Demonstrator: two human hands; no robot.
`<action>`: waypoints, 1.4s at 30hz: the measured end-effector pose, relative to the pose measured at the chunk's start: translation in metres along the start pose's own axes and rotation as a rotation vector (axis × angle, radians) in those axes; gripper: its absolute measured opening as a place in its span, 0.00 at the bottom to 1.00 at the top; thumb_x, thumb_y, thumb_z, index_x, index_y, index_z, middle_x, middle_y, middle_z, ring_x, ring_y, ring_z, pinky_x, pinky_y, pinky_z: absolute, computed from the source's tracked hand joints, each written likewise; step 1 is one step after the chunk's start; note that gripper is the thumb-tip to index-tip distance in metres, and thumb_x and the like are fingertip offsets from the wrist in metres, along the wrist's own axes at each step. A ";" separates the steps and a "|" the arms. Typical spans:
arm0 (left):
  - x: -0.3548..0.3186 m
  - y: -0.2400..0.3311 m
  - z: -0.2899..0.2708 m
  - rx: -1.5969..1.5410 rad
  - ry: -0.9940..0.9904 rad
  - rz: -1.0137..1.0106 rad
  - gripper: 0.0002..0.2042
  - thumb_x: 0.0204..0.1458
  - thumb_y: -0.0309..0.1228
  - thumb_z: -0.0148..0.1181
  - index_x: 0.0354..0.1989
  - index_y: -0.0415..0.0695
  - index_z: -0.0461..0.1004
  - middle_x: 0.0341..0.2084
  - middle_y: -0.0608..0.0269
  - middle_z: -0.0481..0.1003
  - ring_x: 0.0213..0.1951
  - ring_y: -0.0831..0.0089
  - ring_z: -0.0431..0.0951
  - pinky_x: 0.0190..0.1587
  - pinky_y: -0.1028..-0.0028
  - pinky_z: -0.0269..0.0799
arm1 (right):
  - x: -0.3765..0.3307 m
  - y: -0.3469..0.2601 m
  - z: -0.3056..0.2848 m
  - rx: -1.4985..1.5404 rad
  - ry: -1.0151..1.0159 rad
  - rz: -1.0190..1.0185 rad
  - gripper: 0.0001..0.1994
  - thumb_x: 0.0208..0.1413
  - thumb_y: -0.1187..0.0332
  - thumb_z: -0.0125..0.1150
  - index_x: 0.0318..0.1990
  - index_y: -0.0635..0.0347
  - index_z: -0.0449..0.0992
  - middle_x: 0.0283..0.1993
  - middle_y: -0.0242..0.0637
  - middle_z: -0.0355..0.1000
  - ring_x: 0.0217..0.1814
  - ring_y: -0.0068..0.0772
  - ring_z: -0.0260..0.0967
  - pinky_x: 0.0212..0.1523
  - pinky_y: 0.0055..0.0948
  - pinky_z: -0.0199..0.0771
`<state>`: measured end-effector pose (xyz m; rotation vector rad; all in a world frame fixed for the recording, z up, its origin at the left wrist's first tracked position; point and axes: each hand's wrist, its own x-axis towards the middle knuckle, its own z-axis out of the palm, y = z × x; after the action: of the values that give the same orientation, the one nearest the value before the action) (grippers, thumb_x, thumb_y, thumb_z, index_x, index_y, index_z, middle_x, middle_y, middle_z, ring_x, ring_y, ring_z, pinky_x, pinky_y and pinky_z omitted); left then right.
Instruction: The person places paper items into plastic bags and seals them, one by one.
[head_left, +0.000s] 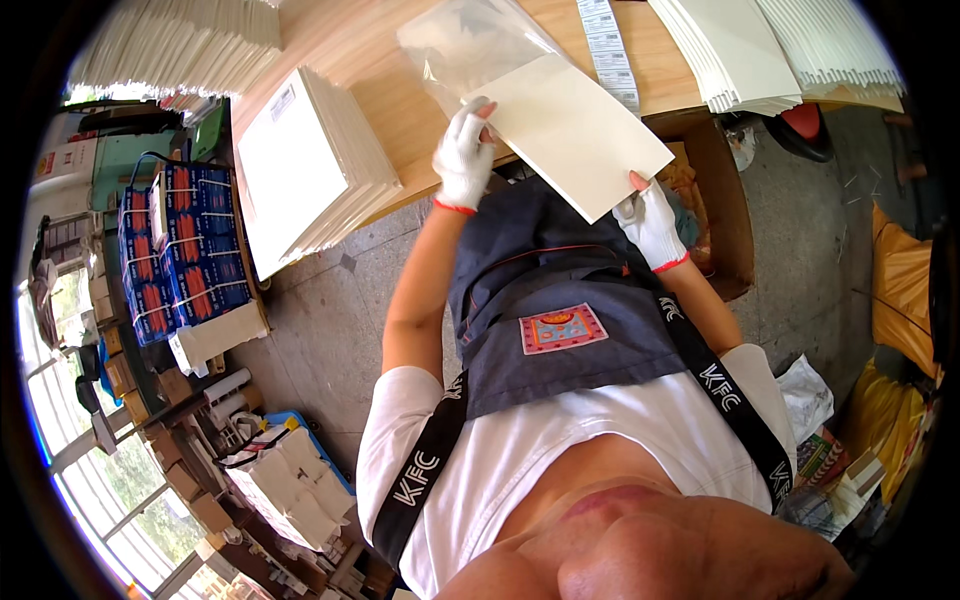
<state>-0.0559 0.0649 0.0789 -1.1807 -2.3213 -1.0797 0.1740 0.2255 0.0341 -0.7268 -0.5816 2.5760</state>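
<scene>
The left hand [463, 152], in a white glove, pinches the near edge of a clear plastic sleeve [470, 45] where it meets a pale cream card [575, 130]. The right hand [650, 222], gloved too, grips the card's lower corner, fingers closed on it. The card sits above the edge of the wooden desk [400, 110], tilted, its far end at the sleeve's mouth; most of it is outside the plastic, so this piece looks only just started.

To the left on the desk, a thick stack of flat white pieces [310, 165]. Whether those are finished I cannot tell. Fanned piles of white sheets [770, 50] wait at the far right, and a strip of printed labels [610, 45] lies between. Judging by those piles, plenty is left.
</scene>
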 end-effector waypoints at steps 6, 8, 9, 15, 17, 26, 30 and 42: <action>-0.029 0.015 0.050 -1.009 0.390 -0.936 0.17 0.52 0.24 0.50 0.52 0.39 0.65 0.34 0.61 0.75 0.35 0.76 0.74 0.36 0.79 0.70 | -0.012 -0.014 0.020 -0.205 -0.190 0.005 0.17 0.56 0.63 0.54 0.50 0.60 0.63 0.36 0.33 0.72 0.23 0.19 0.69 0.15 0.16 0.62; -0.024 0.026 0.044 -1.128 0.268 -1.088 0.11 0.54 0.24 0.48 0.45 0.38 0.70 0.33 0.63 0.75 0.35 0.78 0.73 0.37 0.79 0.69 | -0.004 -0.017 0.023 -0.283 -0.151 -0.011 0.17 0.56 0.62 0.54 0.49 0.60 0.63 0.32 0.33 0.72 0.17 0.18 0.65 0.10 0.15 0.55; -0.032 0.024 0.045 -1.103 0.229 -1.055 0.10 0.54 0.24 0.48 0.43 0.38 0.71 0.33 0.64 0.75 0.36 0.78 0.73 0.38 0.79 0.69 | -0.003 -0.018 0.027 -0.281 -0.172 -0.001 0.16 0.57 0.62 0.53 0.49 0.60 0.63 0.32 0.34 0.72 0.17 0.19 0.66 0.11 0.16 0.57; -0.121 0.044 0.048 -1.217 -0.007 -0.965 0.13 0.52 0.20 0.41 0.43 0.36 0.70 0.33 0.60 0.75 0.33 0.75 0.75 0.39 0.76 0.71 | -0.003 0.011 0.036 -0.366 0.036 0.152 0.15 0.61 0.67 0.48 0.52 0.64 0.61 0.41 0.44 0.71 0.34 0.37 0.75 0.33 0.32 0.81; -0.133 0.046 0.040 -1.263 -0.140 -1.236 0.10 0.55 0.23 0.43 0.43 0.38 0.69 0.30 0.57 0.76 0.21 0.75 0.73 0.26 0.75 0.74 | 0.010 0.030 0.038 -0.187 0.108 0.274 0.16 0.62 0.66 0.46 0.53 0.65 0.60 0.49 0.48 0.67 0.48 0.41 0.70 0.45 0.35 0.78; -0.123 0.004 0.008 -1.168 -0.163 -1.274 0.10 0.56 0.29 0.46 0.42 0.38 0.70 0.33 0.59 0.76 0.29 0.72 0.77 0.30 0.76 0.76 | 0.011 0.044 0.065 -0.721 -0.402 0.350 0.17 0.61 0.64 0.47 0.55 0.62 0.64 0.39 0.36 0.72 0.34 0.24 0.70 0.37 0.23 0.72; -0.120 -0.002 -0.012 -0.987 -0.237 -1.212 0.13 0.56 0.35 0.52 0.38 0.36 0.71 0.32 0.57 0.76 0.27 0.73 0.77 0.29 0.78 0.75 | 0.025 0.049 0.083 -1.519 -0.569 -0.164 0.09 0.58 0.62 0.50 0.42 0.53 0.72 0.20 0.32 0.71 0.21 0.27 0.69 0.22 0.25 0.67; -0.124 -0.005 -0.016 -1.094 -0.189 -1.292 0.10 0.54 0.32 0.52 0.32 0.36 0.72 0.27 0.56 0.77 0.23 0.72 0.77 0.28 0.76 0.75 | 0.046 0.063 0.089 -1.641 -0.986 -0.551 0.07 0.46 0.63 0.58 0.31 0.52 0.70 0.17 0.38 0.70 0.22 0.33 0.73 0.23 0.31 0.72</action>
<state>0.0142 -0.0173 0.0165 0.3494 -2.5454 -2.9556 0.0710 0.1701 0.0546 0.4592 -2.7110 1.2698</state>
